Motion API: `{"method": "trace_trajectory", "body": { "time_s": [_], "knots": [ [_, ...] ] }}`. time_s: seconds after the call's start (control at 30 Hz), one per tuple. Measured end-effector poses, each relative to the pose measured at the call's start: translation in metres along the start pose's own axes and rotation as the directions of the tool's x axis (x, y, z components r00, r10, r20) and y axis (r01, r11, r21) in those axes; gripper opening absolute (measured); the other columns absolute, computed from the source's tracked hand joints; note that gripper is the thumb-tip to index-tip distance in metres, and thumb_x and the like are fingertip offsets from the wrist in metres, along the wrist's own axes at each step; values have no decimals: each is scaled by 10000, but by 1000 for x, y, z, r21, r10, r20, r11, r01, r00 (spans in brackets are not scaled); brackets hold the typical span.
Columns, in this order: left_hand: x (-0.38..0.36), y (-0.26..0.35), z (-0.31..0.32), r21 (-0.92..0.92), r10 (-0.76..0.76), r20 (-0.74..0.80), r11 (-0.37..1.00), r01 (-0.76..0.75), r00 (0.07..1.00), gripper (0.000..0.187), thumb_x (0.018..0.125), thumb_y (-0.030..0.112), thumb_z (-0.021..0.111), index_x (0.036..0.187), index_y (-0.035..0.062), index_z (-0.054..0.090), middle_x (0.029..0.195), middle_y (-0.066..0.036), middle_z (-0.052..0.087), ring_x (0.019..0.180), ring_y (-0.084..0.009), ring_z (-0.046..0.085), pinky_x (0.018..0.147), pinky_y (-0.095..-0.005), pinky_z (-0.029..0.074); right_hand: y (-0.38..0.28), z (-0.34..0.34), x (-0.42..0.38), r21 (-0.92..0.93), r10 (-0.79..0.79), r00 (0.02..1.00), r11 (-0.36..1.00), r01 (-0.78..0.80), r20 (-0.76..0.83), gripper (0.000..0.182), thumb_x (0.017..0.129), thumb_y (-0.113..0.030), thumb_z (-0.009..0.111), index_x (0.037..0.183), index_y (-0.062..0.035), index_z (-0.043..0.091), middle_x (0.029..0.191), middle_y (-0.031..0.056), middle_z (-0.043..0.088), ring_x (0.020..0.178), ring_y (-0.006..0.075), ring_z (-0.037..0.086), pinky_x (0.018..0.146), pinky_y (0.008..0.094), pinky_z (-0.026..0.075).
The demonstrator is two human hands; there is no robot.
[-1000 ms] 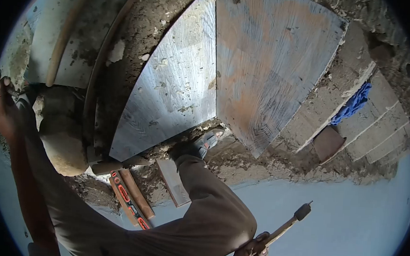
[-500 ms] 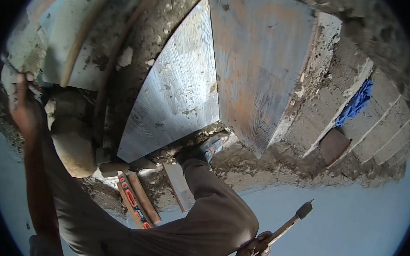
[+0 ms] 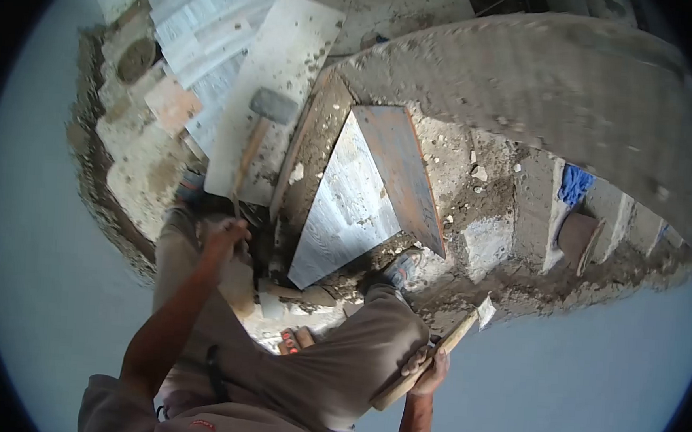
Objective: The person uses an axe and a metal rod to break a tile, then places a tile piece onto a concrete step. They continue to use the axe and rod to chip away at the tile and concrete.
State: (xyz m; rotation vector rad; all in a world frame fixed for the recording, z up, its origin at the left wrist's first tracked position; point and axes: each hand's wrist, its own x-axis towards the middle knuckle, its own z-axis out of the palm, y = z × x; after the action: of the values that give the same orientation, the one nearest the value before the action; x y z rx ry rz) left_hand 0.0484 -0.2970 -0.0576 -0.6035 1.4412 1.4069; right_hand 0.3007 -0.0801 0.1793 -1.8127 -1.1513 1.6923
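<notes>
My left hand (image 3: 227, 234) is closed at the lower end of a rubber mallet's wooden handle. The mallet (image 3: 273, 106) has a grey block head that lies over a long pale board (image 3: 308, 20). My right hand (image 3: 429, 370), beside my knee, grips a wooden-handled tool (image 3: 459, 332) with a flat, pale metal head pointing up and away. Between the hands, a whitish wood-grain tile (image 3: 348, 204) covers part of a wedge-shaped stair tread. A darker grey-brown wood-grain tile (image 3: 403, 168) adjoins it at an angle.
Rough steps descend on the right, carrying a blue cloth (image 3: 575, 185) and a brown tile piece (image 3: 579, 238). A curved plastered wall (image 3: 529, 77) bounds them. Wood-grain planks (image 3: 207, 29) and a bucket (image 3: 137, 59) are at upper left. A spirit level (image 3: 288, 341) lies near my legs.
The view has swung and pulled back, showing more at upper left. My left hand has come from the far left to the mallet handle. My right hand still holds its tool, now turned.
</notes>
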Motion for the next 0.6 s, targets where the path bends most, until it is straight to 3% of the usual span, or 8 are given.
{"method": "trace_trajectory", "body": {
  "time_s": [0.07, 0.2, 0.3, 0.33, 0.4, 0.43, 0.5, 0.6],
  "knots": [
    [-14, 10, -17, 118, -124, 190, 988, 103, 974, 205, 820, 273, 510, 767, 75, 505, 648, 17, 487, 497, -55, 423, 467, -196, 325, 1, 4, -9, 10, 4, 997, 1000, -3, -79, 305, 831, -284, 447, 970, -17, 399, 559, 65, 431, 368, 132, 421, 290, 250, 384],
    [-40, 42, -36, 106, -116, 243, 990, 92, 963, 205, 824, 261, 502, 751, 70, 514, 635, 9, 500, 467, -53, 416, 455, -192, 321, -8, 24, -28, 4, 30, 980, 1000, -29, -197, 235, 821, -232, 502, 904, -35, 406, 557, 71, 448, 387, 157, 440, 323, 281, 390],
    [-60, 83, -33, 104, -135, 258, 988, 111, 957, 194, 824, 249, 502, 825, 56, 526, 670, 0, 519, 513, -57, 437, 480, -192, 343, -6, 26, -39, 6, 7, 973, 1000, -6, -231, 248, 800, -195, 552, 915, -18, 421, 568, 71, 472, 414, 153, 459, 345, 279, 390],
    [-65, 97, -30, 102, -177, 268, 983, 155, 947, 213, 827, 225, 505, 916, 32, 508, 690, -9, 522, 560, -73, 456, 513, -204, 364, -2, 26, -41, -1, -25, 972, 1000, 25, -235, 236, 793, -175, 567, 905, -12, 438, 579, 68, 482, 428, 148, 467, 360, 271, 388],
    [-62, 112, -25, 117, -231, 305, 972, 205, 924, 267, 838, 187, 494, 1025, -3, 477, 725, -23, 532, 607, -93, 473, 560, -219, 392, 12, 16, -44, 33, -77, 967, 996, 88, -244, 211, 793, -154, 569, 892, -2, 462, 593, 59, 493, 452, 136, 476, 384, 261, 388],
    [-57, 116, -22, 186, -246, 307, 963, 196, 919, 267, 838, 187, 494, 1025, -3, 477, 725, -23, 532, 607, -93, 473, 560, -219, 392, 7, 23, -53, 42, -67, 965, 996, 81, -252, 212, 796, -165, 565, 897, -12, 457, 586, 61, 490, 430, 135, 470, 367, 265, 384],
    [-50, 120, -9, 150, -228, 401, 972, 182, 887, 272, 845, 179, 479, 1050, 1, 461, 736, -25, 530, 603, -91, 466, 561, -223, 397, 8, 24, -63, 34, -18, 962, 999, 28, -273, 198, 816, -192, 532, 873, -27, 440, 553, 72, 480, 376, 163, 455, 333, 276, 384],
    [-51, 123, 12, 255, -249, 373, 954, 159, 894, 260, 837, 209, 489, 1030, 34, 477, 764, -21, 534, 627, -95, 466, 602, -259, 425, 22, 19, -73, 162, 29, 957, 987, 20, -290, 198, 816, -200, 534, 849, -28, 441, 550, 71, 480, 368, 162, 454, 332, 276, 385]
  ]
}}
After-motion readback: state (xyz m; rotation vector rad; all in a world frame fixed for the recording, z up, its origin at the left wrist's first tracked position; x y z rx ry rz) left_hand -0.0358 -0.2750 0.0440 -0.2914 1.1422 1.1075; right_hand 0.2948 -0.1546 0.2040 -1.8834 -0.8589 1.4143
